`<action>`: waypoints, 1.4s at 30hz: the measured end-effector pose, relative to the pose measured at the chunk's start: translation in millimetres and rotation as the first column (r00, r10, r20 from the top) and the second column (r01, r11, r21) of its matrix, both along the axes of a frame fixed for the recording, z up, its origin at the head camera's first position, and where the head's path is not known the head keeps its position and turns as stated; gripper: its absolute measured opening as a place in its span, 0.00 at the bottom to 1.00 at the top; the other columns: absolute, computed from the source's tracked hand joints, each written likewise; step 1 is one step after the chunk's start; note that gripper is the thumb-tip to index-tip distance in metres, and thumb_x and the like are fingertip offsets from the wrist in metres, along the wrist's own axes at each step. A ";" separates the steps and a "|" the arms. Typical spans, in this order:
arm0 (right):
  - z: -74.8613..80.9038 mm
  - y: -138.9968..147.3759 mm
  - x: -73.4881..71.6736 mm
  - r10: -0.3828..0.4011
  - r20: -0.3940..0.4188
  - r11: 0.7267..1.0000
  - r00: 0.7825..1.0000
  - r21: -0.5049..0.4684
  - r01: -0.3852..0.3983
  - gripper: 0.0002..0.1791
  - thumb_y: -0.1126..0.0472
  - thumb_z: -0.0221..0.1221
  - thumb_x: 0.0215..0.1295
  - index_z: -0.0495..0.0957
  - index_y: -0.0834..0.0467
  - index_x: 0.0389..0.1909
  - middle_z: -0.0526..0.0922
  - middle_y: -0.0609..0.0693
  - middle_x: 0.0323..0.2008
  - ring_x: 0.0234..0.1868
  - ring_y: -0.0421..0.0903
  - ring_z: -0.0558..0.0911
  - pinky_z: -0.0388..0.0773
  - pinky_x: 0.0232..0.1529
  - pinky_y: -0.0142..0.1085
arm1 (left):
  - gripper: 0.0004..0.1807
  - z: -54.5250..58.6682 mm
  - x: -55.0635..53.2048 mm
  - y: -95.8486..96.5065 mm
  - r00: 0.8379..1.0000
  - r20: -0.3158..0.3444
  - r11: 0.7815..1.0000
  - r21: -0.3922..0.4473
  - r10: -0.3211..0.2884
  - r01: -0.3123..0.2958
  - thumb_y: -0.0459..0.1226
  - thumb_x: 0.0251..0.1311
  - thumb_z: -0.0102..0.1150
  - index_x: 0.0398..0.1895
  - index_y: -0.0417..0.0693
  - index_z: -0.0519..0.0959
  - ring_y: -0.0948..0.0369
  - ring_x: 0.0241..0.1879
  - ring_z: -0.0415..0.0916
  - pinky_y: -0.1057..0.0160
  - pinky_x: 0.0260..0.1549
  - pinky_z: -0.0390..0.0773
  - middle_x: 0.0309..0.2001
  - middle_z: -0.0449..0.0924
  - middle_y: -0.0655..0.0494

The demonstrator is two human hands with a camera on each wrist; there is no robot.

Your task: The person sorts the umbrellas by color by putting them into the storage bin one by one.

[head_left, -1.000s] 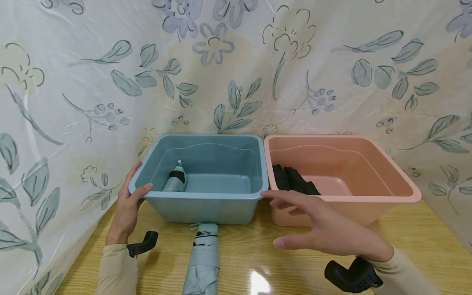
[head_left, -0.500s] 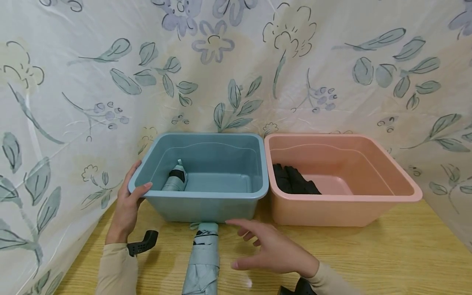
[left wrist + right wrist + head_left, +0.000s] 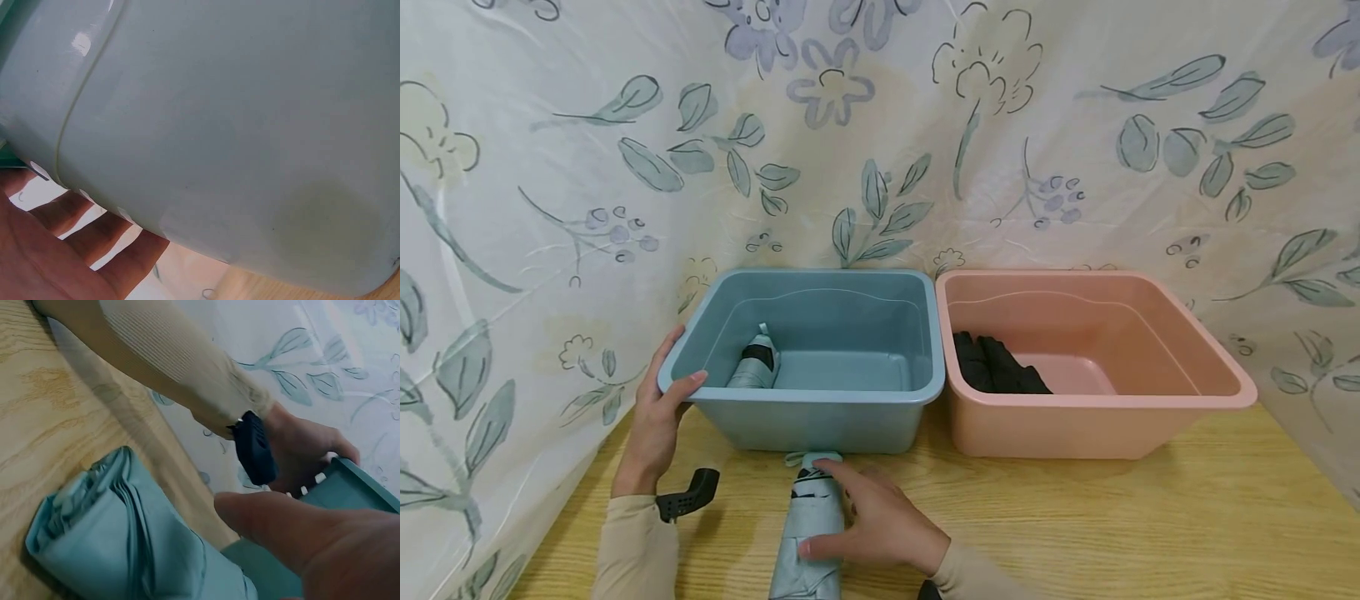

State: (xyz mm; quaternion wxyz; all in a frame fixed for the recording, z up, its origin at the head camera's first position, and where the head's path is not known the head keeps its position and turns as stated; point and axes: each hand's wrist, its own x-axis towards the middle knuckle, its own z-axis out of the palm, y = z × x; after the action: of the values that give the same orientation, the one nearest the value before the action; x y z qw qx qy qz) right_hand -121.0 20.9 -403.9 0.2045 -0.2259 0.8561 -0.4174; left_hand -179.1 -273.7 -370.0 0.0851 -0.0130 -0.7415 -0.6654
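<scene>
My left hand (image 3: 655,421) holds the front left corner of a blue plastic bin (image 3: 808,421), thumb on the rim and fingers along the outer side. In the left wrist view those fingers (image 3: 128,253) lie against the bin's wall. A folded light-blue umbrella (image 3: 812,512) lies on the table before the bin, its handle end towards it. Over the umbrella's right side hovers my right hand (image 3: 887,521), thumb and forefinger spread apart. In the right wrist view its thumb (image 3: 275,519) shows above the umbrella; contact cannot be made out.
Inside the blue bin, at its left, is another light-blue umbrella (image 3: 757,362) with a black band. A pink bin (image 3: 1097,425) stands to the right, with black folded items (image 3: 996,367) in it. A flower-patterned cloth (image 3: 880,125) hangs behind the wooden table (image 3: 1075,525).
My right hand has moved left from the front of the pink bin to above the folded umbrella on the table. My left hand has stayed on the blue bin.
</scene>
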 end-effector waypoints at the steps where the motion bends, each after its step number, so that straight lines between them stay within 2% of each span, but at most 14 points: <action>1: -1.0 -4.5 1.1 -0.008 -0.012 1.000 1.000 0.019 0.009 0.46 0.37 0.72 0.55 0.67 0.43 0.74 0.76 0.51 0.61 0.60 0.54 0.72 0.73 0.53 0.52 | 0.36 0.1 0.0 0.0 1.000 -0.001 1.000 -0.001 0.000 0.000 0.41 0.76 0.49 0.81 0.73 0.49 0.43 0.71 0.51 0.33 0.66 0.53 0.78 0.47 0.50; 6: -4.0 -23.7 6.9 -0.048 -0.046 0.994 0.998 0.098 0.052 0.48 0.37 0.74 0.50 0.67 0.41 0.74 0.74 0.55 0.52 0.47 0.49 0.72 0.72 0.42 0.43 | 0.36 0.9 -0.2 0.2 1.000 0.000 1.000 0.001 -0.001 0.001 0.40 0.76 0.48 0.81 0.73 0.49 0.42 0.71 0.50 0.32 0.67 0.52 0.78 0.47 0.49; 11: -9.3 -33.4 10.1 -0.073 -0.056 0.991 0.996 0.105 0.079 0.52 0.41 0.79 0.45 0.67 0.43 0.74 0.69 0.56 0.48 0.42 0.49 0.70 0.71 0.39 0.41 | 0.36 0.8 -0.1 0.2 1.000 0.009 1.000 0.004 -0.001 0.001 0.40 0.76 0.48 0.81 0.73 0.49 0.43 0.70 0.51 0.32 0.67 0.53 0.78 0.46 0.49; 19: -13.1 -34.6 7.6 -0.087 -0.012 0.995 0.996 0.054 0.088 0.56 0.47 0.82 0.40 0.66 0.42 0.74 0.67 0.58 0.50 0.43 0.51 0.70 0.74 0.42 0.45 | 0.36 -0.3 -0.2 0.1 1.000 0.006 1.000 0.002 0.003 -0.003 0.40 0.76 0.48 0.81 0.73 0.49 0.42 0.70 0.50 0.32 0.66 0.52 0.78 0.46 0.49; 23: -11.4 -34.0 6.3 -0.086 0.031 0.995 0.996 0.062 0.083 0.57 0.49 0.83 0.38 0.66 0.38 0.73 0.67 0.66 0.59 0.48 0.58 0.74 0.76 0.44 0.52 | 0.36 -0.1 0.3 -0.1 1.000 0.003 1.000 0.000 0.003 -0.003 0.40 0.76 0.48 0.81 0.73 0.48 0.43 0.70 0.50 0.32 0.66 0.53 0.78 0.46 0.49; 26: -11.4 -32.4 4.8 -0.038 0.045 0.997 0.998 0.071 0.035 0.56 0.52 0.82 0.40 0.65 0.34 0.73 0.70 0.63 0.62 0.52 0.58 0.74 0.74 0.47 0.52 | 0.36 0.0 0.6 -0.8 1.000 0.003 1.000 -0.007 0.003 -0.003 0.41 0.76 0.49 0.81 0.73 0.49 0.43 0.70 0.51 0.33 0.66 0.53 0.77 0.46 0.49; 30: -14.9 -28.8 2.5 0.056 0.064 0.996 0.996 0.061 -0.060 0.55 0.54 0.79 0.45 0.62 0.34 0.75 0.77 0.49 0.59 0.54 0.49 0.73 0.70 0.53 0.45 | 0.36 0.0 1.0 -1.3 1.000 0.008 1.000 -0.016 0.007 -0.007 0.41 0.76 0.49 0.81 0.74 0.49 0.44 0.69 0.52 0.37 0.66 0.56 0.77 0.47 0.50; 32: -16.6 -27.8 1.4 0.084 0.082 0.995 0.993 0.048 -0.088 0.55 0.56 0.78 0.46 0.61 0.34 0.75 0.78 0.45 0.57 0.52 0.46 0.73 0.69 0.53 0.43 | 0.36 0.1 1.1 -1.5 1.000 0.008 1.000 -0.016 0.008 -0.008 0.41 0.76 0.48 0.81 0.73 0.49 0.45 0.68 0.52 0.38 0.66 0.57 0.76 0.47 0.50; 38: -15.4 -27.6 -3.0 0.112 0.145 0.994 0.983 -0.017 -0.111 0.53 0.61 0.77 0.46 0.61 0.30 0.70 0.74 0.41 0.42 0.38 0.42 0.73 0.71 0.37 0.37 | 0.36 0.6 1.4 -0.9 1.000 0.004 1.000 -0.011 0.000 0.000 0.41 0.77 0.48 0.81 0.73 0.49 0.45 0.69 0.52 0.40 0.66 0.57 0.77 0.47 0.50; 42: -8.0 -25.0 -4.1 0.118 0.138 0.993 0.983 -0.048 -0.112 0.52 0.64 0.78 0.43 0.64 0.32 0.69 0.74 0.40 0.41 0.36 0.40 0.74 0.71 0.36 0.36 | 0.36 0.7 0.9 -0.1 1.000 0.003 1.000 -0.007 -0.001 0.001 0.41 0.77 0.49 0.81 0.72 0.49 0.46 0.69 0.52 0.43 0.66 0.58 0.77 0.46 0.50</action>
State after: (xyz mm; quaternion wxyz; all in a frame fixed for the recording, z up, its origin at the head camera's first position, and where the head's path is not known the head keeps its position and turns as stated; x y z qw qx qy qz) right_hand -125.2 -4.1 -411.9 0.2834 -0.2491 0.8165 -0.4370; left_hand -178.3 -273.8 -369.3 0.0835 -0.0128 -0.7439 -0.6629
